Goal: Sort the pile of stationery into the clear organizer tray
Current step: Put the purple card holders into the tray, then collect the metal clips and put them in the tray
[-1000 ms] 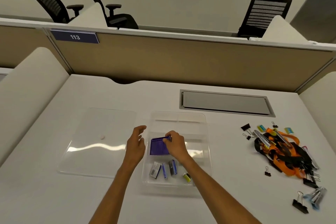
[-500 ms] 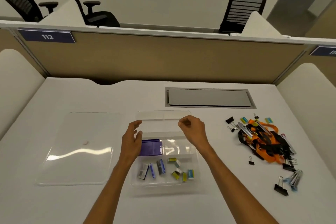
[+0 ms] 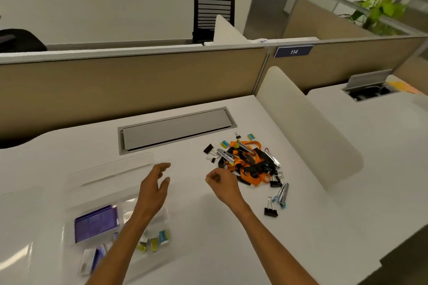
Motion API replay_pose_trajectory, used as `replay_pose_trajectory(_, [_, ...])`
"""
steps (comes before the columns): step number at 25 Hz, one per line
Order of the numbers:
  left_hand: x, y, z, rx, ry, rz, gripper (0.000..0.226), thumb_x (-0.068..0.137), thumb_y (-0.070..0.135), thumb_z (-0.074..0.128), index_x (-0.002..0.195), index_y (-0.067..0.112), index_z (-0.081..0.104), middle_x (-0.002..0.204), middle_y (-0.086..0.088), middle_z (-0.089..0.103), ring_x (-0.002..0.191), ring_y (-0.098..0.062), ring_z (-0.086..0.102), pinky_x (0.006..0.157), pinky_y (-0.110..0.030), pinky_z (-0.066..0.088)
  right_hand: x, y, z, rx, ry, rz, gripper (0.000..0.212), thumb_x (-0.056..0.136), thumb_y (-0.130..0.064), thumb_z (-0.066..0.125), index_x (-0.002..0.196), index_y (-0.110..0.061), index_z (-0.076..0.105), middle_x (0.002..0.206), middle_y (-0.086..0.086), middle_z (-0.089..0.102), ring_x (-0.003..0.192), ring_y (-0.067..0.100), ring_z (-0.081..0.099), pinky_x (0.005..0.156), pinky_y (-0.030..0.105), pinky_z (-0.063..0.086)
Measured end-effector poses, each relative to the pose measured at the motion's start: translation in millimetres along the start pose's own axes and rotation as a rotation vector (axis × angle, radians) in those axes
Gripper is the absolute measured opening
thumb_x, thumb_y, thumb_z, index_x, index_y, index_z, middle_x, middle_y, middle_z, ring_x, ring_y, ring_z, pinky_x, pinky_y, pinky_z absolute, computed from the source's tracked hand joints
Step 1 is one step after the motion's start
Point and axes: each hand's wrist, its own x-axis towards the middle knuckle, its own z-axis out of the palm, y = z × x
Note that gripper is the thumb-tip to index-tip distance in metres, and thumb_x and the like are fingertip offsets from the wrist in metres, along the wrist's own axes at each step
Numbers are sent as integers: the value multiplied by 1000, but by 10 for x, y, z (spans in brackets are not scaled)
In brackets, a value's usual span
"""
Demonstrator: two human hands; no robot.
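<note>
The clear organizer tray (image 3: 108, 173) lies at the lower left of the white desk. Inside it are a purple box (image 3: 96, 223) and several small staple boxes (image 3: 162, 237). The stationery pile (image 3: 249, 162) sits to the right: orange and black lanyards, black binder clips, silver clips. My left hand (image 3: 152, 188) hovers over the tray's right edge, fingers spread and empty. My right hand (image 3: 222, 184) floats just left of the pile, fingers loosely curled, with nothing visible in it.
A grey cable hatch (image 3: 176, 129) is set into the desk behind the tray. A loose black binder clip (image 3: 270, 209) and a blue-handled clip (image 3: 281, 193) lie in front of the pile. A rounded white divider (image 3: 308, 127) borders the desk's right side. The clear lid (image 3: 16, 227) lies far left.
My right hand has left the purple box in the tray and moved right toward the pile. The left hand followed rightward. My view has swung to the right.
</note>
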Motion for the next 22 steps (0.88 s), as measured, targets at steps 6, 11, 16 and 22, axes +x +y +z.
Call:
replay_pose_trajectory(6, [291,329,741,146,-211,46,36,94,5,54,127,19,52,134,-1,56,121,-20,54,101,-28,42,6,619,-603,33,74,63,8,90,-17,64,89,-13,71,86,0,70,77,10,62,64,9,46])
replay_pose_trajectory(11, [708,479,1283,359,-367,109,41,95,10,54,134,19,50,140,-5,52,127,-23,51,108,-35,40,9,1150,-1092,-28,294,234,15,93,-15,59,88,-6,70,84,8,71,74,16,62,67,29,52])
replay_pose_trajectory(16, [1123,463,1697,674,-446,274,47,87,10,65,131,19,52,137,-6,53,122,-23,53,99,-33,48,5,1509,-1354,-233,313,515,54,89,-37,66,122,-1,45,123,19,50,110,34,54,82,36,51])
replay_pose_trajectory(22, [1372,358,1942,1079,-491,505,58,82,26,73,132,16,46,142,-11,47,125,-27,49,104,-38,41,73,1598,-1305,-239,189,637,64,83,-37,72,123,-1,38,122,19,52,103,29,61,83,32,51])
